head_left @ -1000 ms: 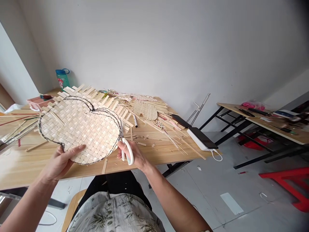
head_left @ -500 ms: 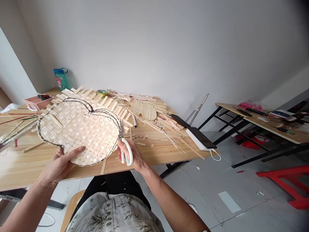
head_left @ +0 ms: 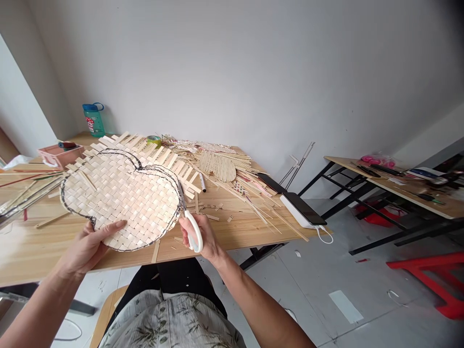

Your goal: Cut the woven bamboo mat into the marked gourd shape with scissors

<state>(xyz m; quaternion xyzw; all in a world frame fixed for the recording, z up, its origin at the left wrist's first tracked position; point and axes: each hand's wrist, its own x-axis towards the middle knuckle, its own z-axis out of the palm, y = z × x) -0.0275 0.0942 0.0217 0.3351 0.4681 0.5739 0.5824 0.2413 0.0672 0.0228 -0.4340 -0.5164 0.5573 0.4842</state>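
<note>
A pale woven bamboo piece (head_left: 126, 203), with a dark stitched line forming a heart-like outline, is tilted above the table. My left hand (head_left: 90, 241) grips its lower left edge, thumb on top and fingers hidden beneath. Strip ends stick out past the stitching along the far edge; the near and right sides follow the dark line. My right hand (head_left: 203, 234) is closed around the white handles of a pair of scissors (head_left: 195, 232). Their blades lie along the right edge of the weave, by the stitching, beside the protruding strips.
Loose strips and a flat pale slatted piece (head_left: 217, 165) cover the table's back. Nearby are a marker (head_left: 202, 182), tape roll (head_left: 154, 140), pink basket (head_left: 60, 155) and blue-lidded bottle (head_left: 93, 120). A phone (head_left: 303, 209) with a white cable lies at the right edge. A red stool (head_left: 427, 263) stands right.
The scissors' handles have come together and moved slightly right with my right hand, the blades staying at the weave's right edge. My left hand keeps its hold.
</note>
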